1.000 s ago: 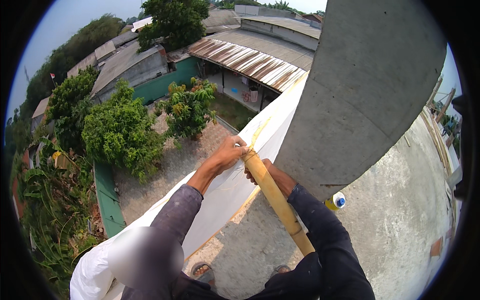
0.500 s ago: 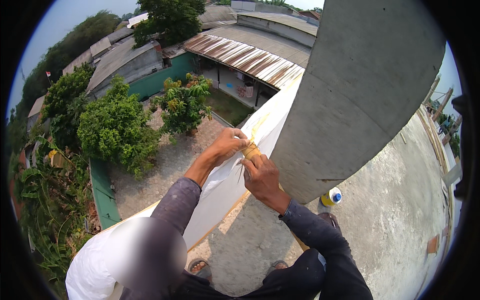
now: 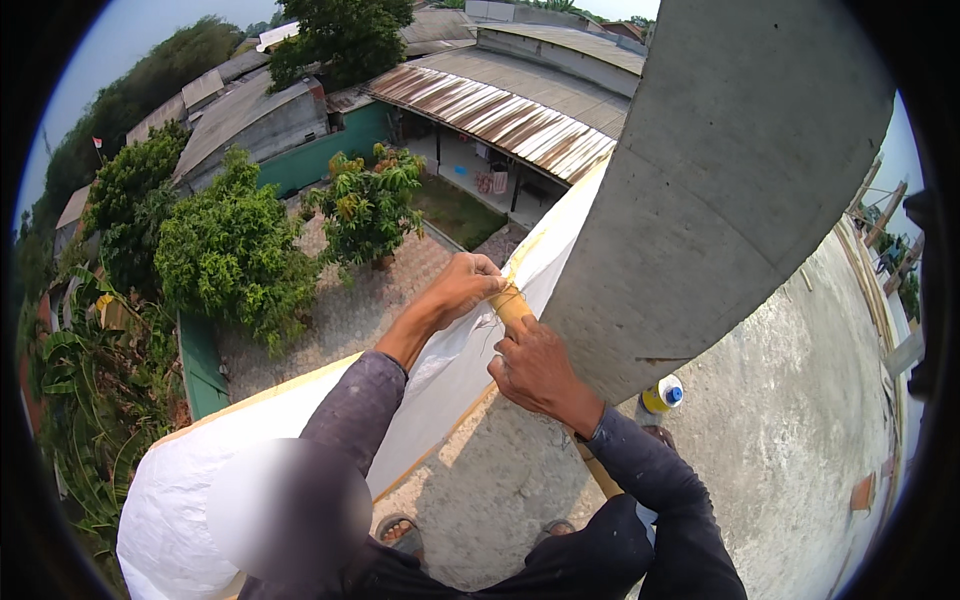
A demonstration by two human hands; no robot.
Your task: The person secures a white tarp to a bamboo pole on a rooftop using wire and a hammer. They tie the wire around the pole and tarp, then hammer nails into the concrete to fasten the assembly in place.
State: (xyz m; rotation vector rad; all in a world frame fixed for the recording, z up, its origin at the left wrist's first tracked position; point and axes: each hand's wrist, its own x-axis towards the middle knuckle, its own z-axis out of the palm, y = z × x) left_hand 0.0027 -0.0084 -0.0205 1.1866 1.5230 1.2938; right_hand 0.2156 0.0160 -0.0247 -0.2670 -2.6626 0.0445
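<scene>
Two-handed at upper end of bamboo pole (image 3: pixel 513 306), by white sheet (image 3: pixel 425 425): shifted R hand (image 3: pixel 535 370) from beneath pole 1 s ago to over its top, then a bit down from tip, now gripping pole w/ fingers curled round. Kept L hand (image 3: pixel 462 288) at tip by thin wire (image 3: pixel 514 292); can't tell fingers' exact hold there. Prob. means steadier pole, w/ tip left clear for L hand.

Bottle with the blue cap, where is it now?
In the head view, the bottle is right of centre on the concrete floor, beside the grey slab's lower end, right of the right hand.
</scene>
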